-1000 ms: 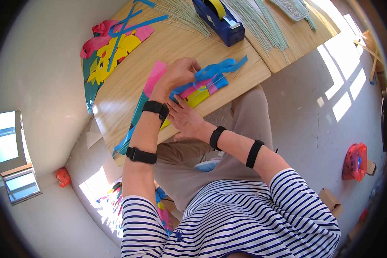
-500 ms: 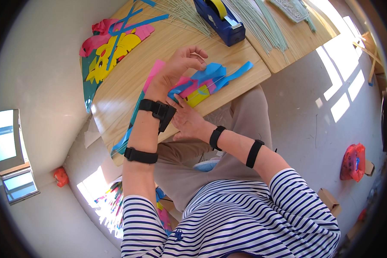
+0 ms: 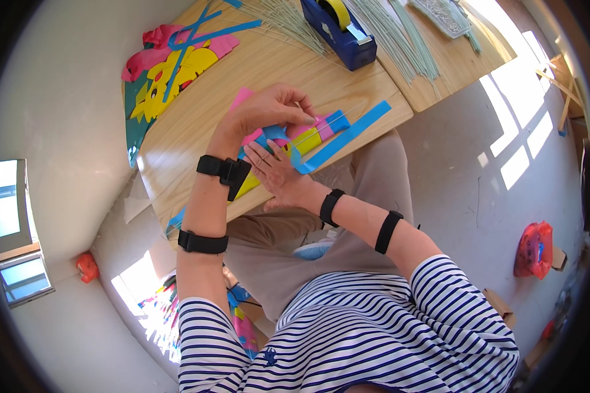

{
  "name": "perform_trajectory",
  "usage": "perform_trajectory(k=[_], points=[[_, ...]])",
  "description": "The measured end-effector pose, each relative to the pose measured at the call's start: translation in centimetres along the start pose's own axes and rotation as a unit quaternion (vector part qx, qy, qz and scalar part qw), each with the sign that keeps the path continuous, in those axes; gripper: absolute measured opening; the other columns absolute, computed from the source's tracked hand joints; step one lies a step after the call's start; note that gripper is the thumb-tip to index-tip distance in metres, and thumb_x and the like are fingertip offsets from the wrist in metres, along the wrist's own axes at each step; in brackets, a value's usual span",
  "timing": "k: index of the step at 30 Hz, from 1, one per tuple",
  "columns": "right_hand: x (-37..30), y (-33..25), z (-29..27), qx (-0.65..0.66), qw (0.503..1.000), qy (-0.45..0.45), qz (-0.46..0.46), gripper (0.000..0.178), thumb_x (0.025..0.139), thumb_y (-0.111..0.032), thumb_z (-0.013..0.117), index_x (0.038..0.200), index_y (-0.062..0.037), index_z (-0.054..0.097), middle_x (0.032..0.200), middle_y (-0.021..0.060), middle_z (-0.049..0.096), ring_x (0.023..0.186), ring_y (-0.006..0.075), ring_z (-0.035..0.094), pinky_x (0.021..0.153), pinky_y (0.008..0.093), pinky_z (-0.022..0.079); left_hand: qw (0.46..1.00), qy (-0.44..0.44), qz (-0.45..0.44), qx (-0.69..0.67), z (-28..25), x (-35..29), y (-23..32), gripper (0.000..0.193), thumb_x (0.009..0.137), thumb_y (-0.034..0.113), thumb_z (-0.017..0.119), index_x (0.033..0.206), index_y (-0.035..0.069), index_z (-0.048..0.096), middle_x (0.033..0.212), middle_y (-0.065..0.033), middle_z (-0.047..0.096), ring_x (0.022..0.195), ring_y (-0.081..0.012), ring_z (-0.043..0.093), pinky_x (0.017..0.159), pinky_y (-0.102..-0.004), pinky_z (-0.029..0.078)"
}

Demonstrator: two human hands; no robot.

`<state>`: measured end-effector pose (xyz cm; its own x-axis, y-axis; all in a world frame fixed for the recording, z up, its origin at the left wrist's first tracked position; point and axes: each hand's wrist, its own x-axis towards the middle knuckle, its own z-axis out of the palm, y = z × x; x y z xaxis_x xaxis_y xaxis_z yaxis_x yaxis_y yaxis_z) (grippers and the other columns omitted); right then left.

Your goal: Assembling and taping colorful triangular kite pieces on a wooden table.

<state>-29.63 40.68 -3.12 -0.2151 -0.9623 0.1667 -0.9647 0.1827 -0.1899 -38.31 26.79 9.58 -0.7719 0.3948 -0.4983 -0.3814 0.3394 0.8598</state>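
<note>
A narrow folded bundle of pink, blue and yellow sheet material [image 3: 305, 140], with thin pale sticks along it, lies near the table's front edge. Bent over its far side is my left hand [image 3: 275, 108], thumb and fingertips pinched together at the pink part; what they hold is hidden. My right hand [image 3: 278, 177] presses on the bundle from the near side, its fingers stretched out flat. From beside its fingertips a blue strip [image 3: 347, 139] runs out to the right. Part of the bundle is covered by my left wrist and forearm.
A blue tape dispenser [image 3: 341, 36] with yellow tape stands at the back. Loose thin sticks [image 3: 406, 49] and a clear tray of small pieces [image 3: 442, 18] lie near it. At the far left are layered yellow, pink and green cutouts [image 3: 157, 85] with blue strips on top.
My left hand has come slightly nearer. The blue flap that stood at the bundle's right now lies as a straight strip along the near edge, and more of the yellow part and sticks shows.
</note>
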Motion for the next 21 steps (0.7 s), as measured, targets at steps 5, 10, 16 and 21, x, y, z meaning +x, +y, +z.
perform_trajectory(k=[5, 10, 16, 21], points=[[-0.2, 0.2, 0.4, 0.088, 0.996, -0.013, 0.006, 0.120, 0.072, -0.066, 0.080, 0.160, 0.0012, 0.035, 0.164, 0.0195, 0.038, 0.157, 0.0348, 0.027, 0.130, 0.0529, 0.018, 0.994, 0.051, -0.088, -0.034, -1.5, -7.7, -4.6, 0.026, 0.091, 0.019, 0.076, 0.107, -0.001, 0.072, 0.088, -0.0046, 0.074, 0.074, -0.0112, 0.069, 0.068, -0.0245, 0.053], [0.1, 0.4, -0.4, 0.096, 0.995, -0.027, 0.007, 0.116, 0.073, -0.068, 0.079, 0.157, 0.0016, 0.041, 0.165, 0.0190, 0.039, 0.157, 0.0334, 0.027, 0.131, 0.0546, 0.013, 0.963, 0.236, -0.100, -0.084, -0.6, -16.4, -11.1, 0.025, 0.089, 0.017, 0.076, 0.105, -0.001, 0.073, 0.090, -0.0067, 0.074, 0.082, -0.0141, 0.071, 0.073, -0.0276, 0.056], [0.3, -0.2, -0.8, 0.085, 0.996, 0.002, 0.008, 0.117, 0.070, -0.066, 0.083, 0.156, 0.0016, 0.041, 0.168, 0.0207, 0.032, 0.158, 0.0350, 0.025, 0.131, 0.0551, 0.012, 0.890, 0.416, -0.188, 0.002, 0.6, -23.3, -17.3, 0.019, 0.085, 0.007, 0.078, 0.099, -0.005, 0.073, 0.082, -0.0090, 0.073, 0.071, -0.0158, 0.069, 0.070, -0.0284, 0.057], [0.3, 0.4, -0.5, 0.090, 0.996, 0.005, 0.005, 0.122, 0.069, -0.065, 0.084, 0.160, 0.0016, 0.036, 0.171, 0.0219, 0.027, 0.160, 0.0365, 0.022, 0.131, 0.0555, 0.012, 0.838, 0.536, -0.069, 0.075, 5.7, -21.5, -16.1, 0.027, 0.081, 0.008, 0.083, 0.104, -0.001, 0.073, 0.091, -0.0079, 0.074, 0.083, -0.0146, 0.067, 0.077, -0.0299, 0.056]])
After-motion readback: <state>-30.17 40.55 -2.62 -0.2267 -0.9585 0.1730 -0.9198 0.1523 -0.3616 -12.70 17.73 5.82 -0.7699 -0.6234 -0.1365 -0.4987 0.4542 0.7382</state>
